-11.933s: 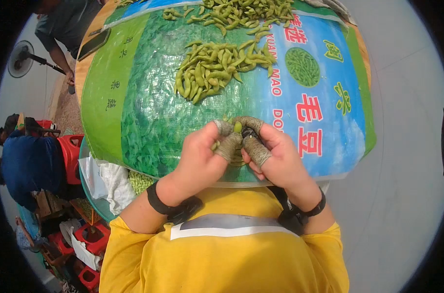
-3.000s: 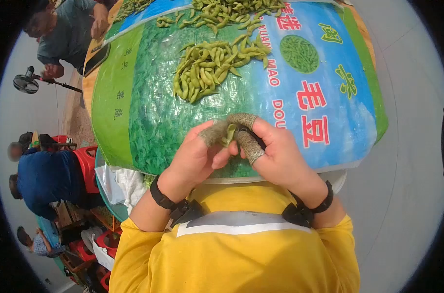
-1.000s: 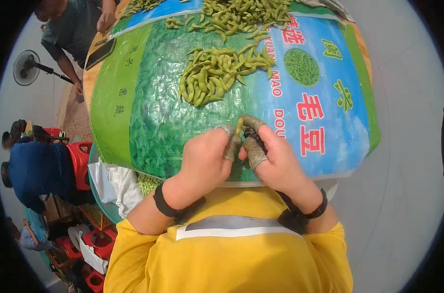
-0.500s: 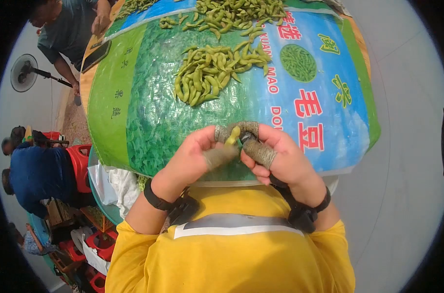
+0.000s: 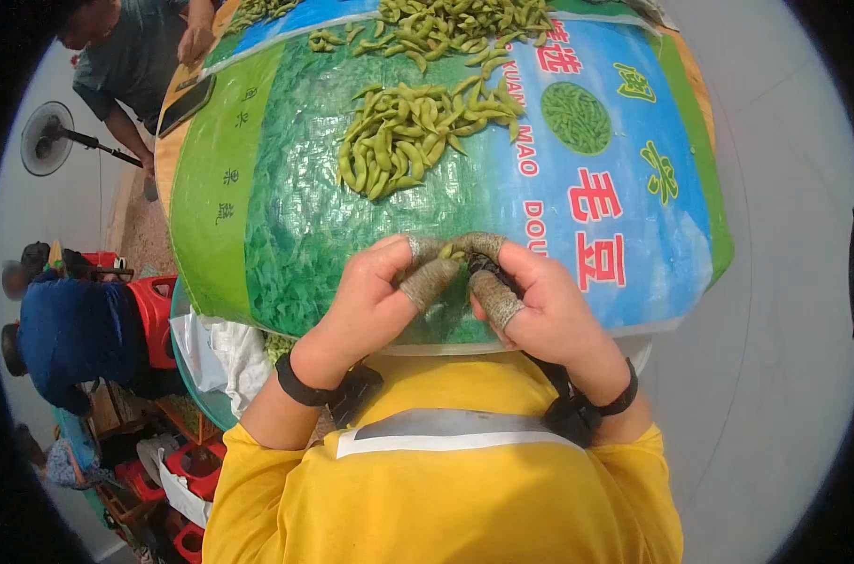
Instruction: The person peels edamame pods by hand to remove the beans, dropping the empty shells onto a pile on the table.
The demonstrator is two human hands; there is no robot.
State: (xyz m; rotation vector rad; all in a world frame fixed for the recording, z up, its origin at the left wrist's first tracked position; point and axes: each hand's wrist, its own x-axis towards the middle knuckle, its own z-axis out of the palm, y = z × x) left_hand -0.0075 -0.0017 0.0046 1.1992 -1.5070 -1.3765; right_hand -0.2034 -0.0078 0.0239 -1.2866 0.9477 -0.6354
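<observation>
- A green pod (image 5: 452,254) was at the meeting fingertips of both hands, above a printed green-and-blue sheet (image 5: 305,226).
- The left hand (image 5: 366,296) pinched the pod between its wrapped thumb and wrapped forefinger.
- The right hand (image 5: 544,301), also wrapped on thumb and forefinger, was closed on a small dark object (image 5: 488,267), partly hidden; its forefinger tip met the pod.
- Only a short stretch of pod showed, so its long axis and the way its tip pointed could not be told.
- Ahead of the left hand, a loose pile of pods (image 5: 394,141) lay on the sheet, the pods pointing many ways.
- Beyond that, farther from both hands, was a larger heap (image 5: 464,26).
- Far ahead and to the left of the left hand, a phone (image 5: 187,105) lay on the bare wooden edge of the tabletop (image 5: 166,155), near another person (image 5: 131,61).
- Left of the left hand, below the sheet's edge, white bags (image 5: 234,357) lay by a teal basin (image 5: 190,376).
</observation>
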